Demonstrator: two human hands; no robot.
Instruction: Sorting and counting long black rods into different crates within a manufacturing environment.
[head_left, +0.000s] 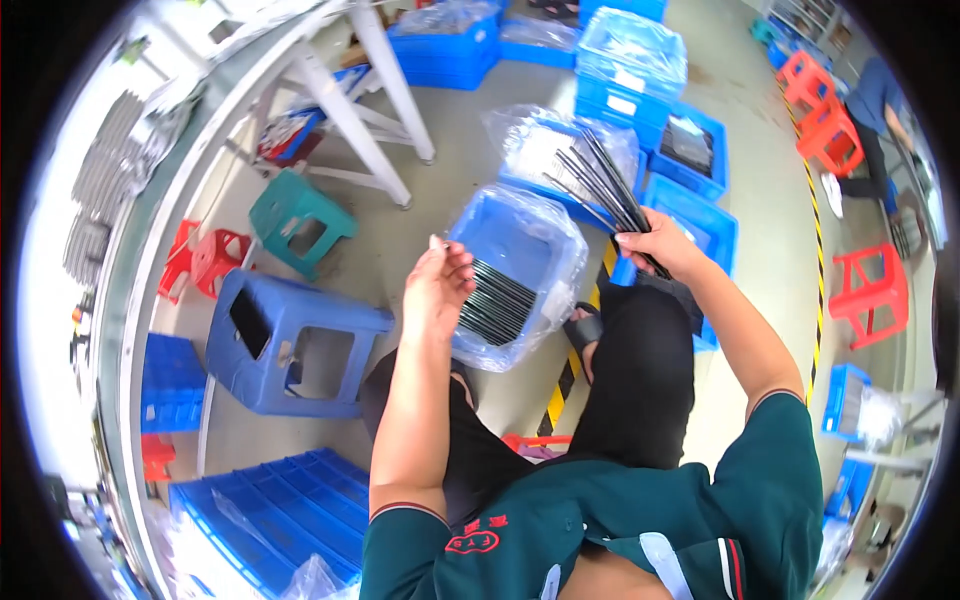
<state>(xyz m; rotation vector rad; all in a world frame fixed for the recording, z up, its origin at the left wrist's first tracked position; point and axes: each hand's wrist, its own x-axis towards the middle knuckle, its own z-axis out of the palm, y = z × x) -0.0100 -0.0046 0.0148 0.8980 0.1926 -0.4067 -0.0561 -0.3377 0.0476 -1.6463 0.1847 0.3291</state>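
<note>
My right hand (662,245) grips a fanned bundle of thin black rods (605,185), which points up and to the left over the blue crates. To the left, my left hand (438,285) is raised at the near-left rim of a plastic-lined blue crate (545,225). Its fingers are curled in; whether anything small sits between them is hidden. Inside that crate, a row of similar dark rods (495,303) lies side by side, close to my left hand. The crate stands in front of my knees.
Several blue crates (630,65) with plastic liners are stacked beyond. At left stand a blue stool (265,375) bearing a black phone-like slab (249,323), a green stool (290,205) and a white-legged table (345,100). Red stools (870,290) and another person (872,100) are at right.
</note>
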